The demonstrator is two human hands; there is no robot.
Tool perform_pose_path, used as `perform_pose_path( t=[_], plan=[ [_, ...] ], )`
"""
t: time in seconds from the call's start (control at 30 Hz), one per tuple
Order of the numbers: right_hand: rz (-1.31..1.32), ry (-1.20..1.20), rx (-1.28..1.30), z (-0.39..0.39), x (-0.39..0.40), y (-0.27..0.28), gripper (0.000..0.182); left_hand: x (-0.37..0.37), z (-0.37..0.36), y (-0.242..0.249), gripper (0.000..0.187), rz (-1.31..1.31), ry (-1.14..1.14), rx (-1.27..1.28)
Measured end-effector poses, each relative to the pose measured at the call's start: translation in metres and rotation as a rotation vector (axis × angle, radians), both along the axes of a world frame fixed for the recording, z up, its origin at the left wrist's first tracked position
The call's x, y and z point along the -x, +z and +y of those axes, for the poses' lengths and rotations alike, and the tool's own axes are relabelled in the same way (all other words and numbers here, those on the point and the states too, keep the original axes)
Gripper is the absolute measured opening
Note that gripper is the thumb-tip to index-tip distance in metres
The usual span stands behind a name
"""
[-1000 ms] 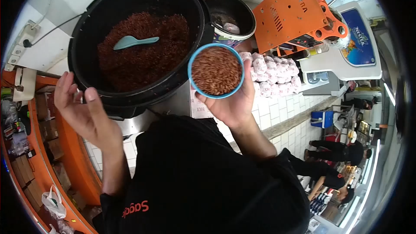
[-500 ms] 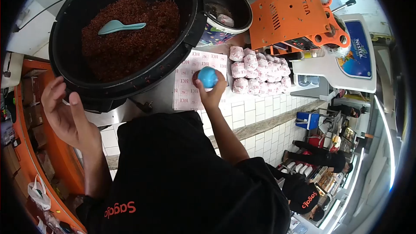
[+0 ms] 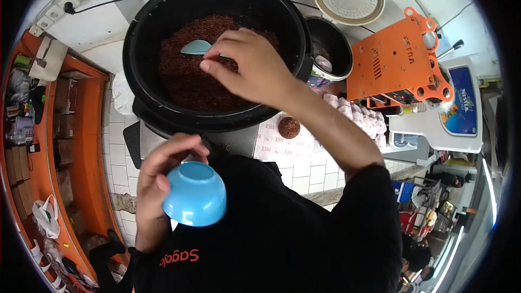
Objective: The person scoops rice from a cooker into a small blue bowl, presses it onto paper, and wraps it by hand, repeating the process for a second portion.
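My left hand (image 3: 154, 182) grips a blue bowl (image 3: 195, 198) near my chest, with its base facing up. My right hand (image 3: 255, 65) reaches over a big black cooker pot (image 3: 135, 70) of dark reddish-brown rice (image 3: 190, 89). Its thumb and fingers are apart at the handle of a pale teal rice scoop (image 3: 196, 48), which lies on the rice. Whether the fingers touch the handle is hard to see. Below my right forearm, a rounded mound of the rice (image 3: 289, 127) sits on printed wrapping paper (image 3: 268, 144).
Several wrapped paper parcels (image 3: 361, 116) stand right of the paper, partly behind my forearm. Behind are a smaller black-lined pot (image 3: 331, 38), a round perforated lid (image 3: 350, 0) and an orange machine (image 3: 385, 59). An orange shelf (image 3: 84, 146) is at left.
The blue bowl has gone from my right hand to my left, leaving the rice mound on the paper. My right hand has moved over the pot to the scoop. The view has shifted left.
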State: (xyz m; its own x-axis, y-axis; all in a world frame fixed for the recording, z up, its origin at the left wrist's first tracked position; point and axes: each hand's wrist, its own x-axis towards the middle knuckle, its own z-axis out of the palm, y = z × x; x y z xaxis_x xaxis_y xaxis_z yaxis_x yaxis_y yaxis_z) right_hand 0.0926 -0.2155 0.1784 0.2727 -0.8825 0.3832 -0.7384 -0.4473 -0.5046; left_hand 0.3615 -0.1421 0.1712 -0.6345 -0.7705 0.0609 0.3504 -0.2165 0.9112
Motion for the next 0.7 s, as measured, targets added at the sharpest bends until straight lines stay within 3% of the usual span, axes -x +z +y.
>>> perform_pose_path(
  t=[0.1,0.17,0.2,0.33,0.43,0.5,0.6,0.7],
  plan=[
    [0.71,-0.062,-0.186,-0.072,0.021,-0.043,0.019,-0.018,0.013,-0.009,0.087,0.029,-0.262,0.111],
    [0.851,-0.03,-0.533,-0.097,0.014,-0.045,0.021,-0.027,0.012,-0.024,0.094,0.078,-0.37,0.263],
    [0.877,-0.011,-0.545,-0.106,0.013,-0.05,0.022,-0.035,0.01,-0.025,0.1,0.073,-0.427,0.203],
    [0.918,0.049,-0.542,-0.129,0.017,-0.075,0.026,-0.048,0.005,-0.038,0.097,0.132,-0.241,0.326],
    [0.745,-0.022,-0.51,-0.134,0.019,-0.06,0.022,-0.049,0.0,-0.053,0.091,0.276,0.151,0.186],
    [0.623,-0.111,-0.493,-0.136,0.017,-0.037,0.022,-0.046,0.0,-0.044,0.096,0.226,0.521,0.032],
    [0.471,-0.114,-0.546,-0.134,0.028,-0.005,0.025,-0.045,-0.023,-0.057,0.094,0.157,0.916,0.016],
    [0.454,0.009,-0.797,-0.141,0.045,-0.031,0.024,-0.028,-0.043,-0.062,0.092,0.177,1.234,-0.103]
  ],
)
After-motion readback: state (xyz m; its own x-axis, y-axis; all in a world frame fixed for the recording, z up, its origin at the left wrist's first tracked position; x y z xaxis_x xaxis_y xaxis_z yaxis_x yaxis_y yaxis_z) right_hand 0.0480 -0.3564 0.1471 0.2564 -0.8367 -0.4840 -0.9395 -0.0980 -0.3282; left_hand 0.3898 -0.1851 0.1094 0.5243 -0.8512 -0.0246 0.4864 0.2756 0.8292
